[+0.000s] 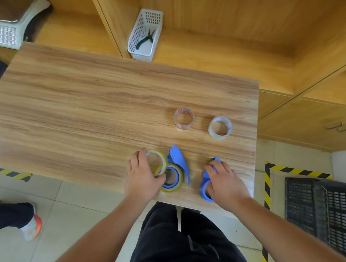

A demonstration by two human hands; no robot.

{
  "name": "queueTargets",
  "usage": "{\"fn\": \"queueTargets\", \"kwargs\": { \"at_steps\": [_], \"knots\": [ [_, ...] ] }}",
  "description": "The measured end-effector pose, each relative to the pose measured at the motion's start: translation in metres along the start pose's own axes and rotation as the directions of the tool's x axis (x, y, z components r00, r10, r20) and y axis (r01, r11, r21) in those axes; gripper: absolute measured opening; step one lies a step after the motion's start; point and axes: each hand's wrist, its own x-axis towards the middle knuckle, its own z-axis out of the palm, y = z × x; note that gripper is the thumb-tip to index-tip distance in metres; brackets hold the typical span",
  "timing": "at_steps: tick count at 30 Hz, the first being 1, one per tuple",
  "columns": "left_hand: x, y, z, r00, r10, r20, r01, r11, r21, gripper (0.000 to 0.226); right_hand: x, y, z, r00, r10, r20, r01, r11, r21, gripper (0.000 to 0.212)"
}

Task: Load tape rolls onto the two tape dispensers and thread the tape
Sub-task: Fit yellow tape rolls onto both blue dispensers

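You stand at a wooden table (88, 98), looking down at both bare hands near its near edge. A scale (6, 30) sits on the shelf at the far left. Your left hand (144, 177) curls loosely around a yellowish tape roll (156, 160), fingers touching its left rim; whether the roll is lifted or flat on the table is unclear. Just right of it, a blue dispenser (179, 160) lies on the table with a second yellow roll (172, 179) seated on its hub. Far behind, a white basket (137, 44) holds pliers (147, 38). Farther right, your right hand (223, 182) lies over the other blue dispenser (204, 180), fingers spread on top, thumb at its empty hub. Two clear rolls stand apart beyond it: one red-printed (184, 118), one plain (220, 127).
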Motion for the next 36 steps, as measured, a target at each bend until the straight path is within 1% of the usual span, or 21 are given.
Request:
{"fn": "queueTargets", "kwargs": {
  "at_steps": [4,10,12,15,20,30,36],
  "knots": [
    [-0.027,0.030,0.021,0.996,0.094,0.008,-0.094,0.995,-0.022,0.106,-0.013,0.022,0.000,0.999,0.044,0.012,-0.044,0.999,0.016,0.056],
    [-0.067,0.066,0.058,0.971,0.217,0.105,-0.220,0.975,0.016,0.109,-0.034,0.049,0.010,0.998,0.068,0.008,-0.068,0.997,0.026,0.049],
    [-0.077,0.076,0.069,0.959,0.245,0.138,-0.252,0.967,0.033,0.105,-0.040,0.055,0.013,0.996,0.081,0.028,-0.082,0.996,0.028,0.051],
    [-0.086,0.087,0.086,0.944,0.294,0.149,-0.306,0.950,0.064,0.101,-0.048,0.065,0.018,0.994,0.096,0.059,-0.097,0.995,0.027,0.056],
    [-0.091,0.100,0.105,0.942,0.280,0.186,-0.302,0.948,0.102,0.102,-0.056,0.076,0.027,0.993,0.087,0.084,-0.090,0.996,0.026,0.059],
    [-0.094,0.109,0.127,0.960,0.166,0.224,-0.199,0.971,0.131,0.106,-0.058,0.084,0.034,0.994,0.038,0.104,-0.039,0.999,0.008,0.065],
    [-0.089,0.110,0.134,0.962,0.124,0.242,-0.167,0.972,0.166,0.104,-0.058,0.084,0.036,0.994,0.037,0.106,-0.039,0.999,0.017,0.066]
  ]
}}
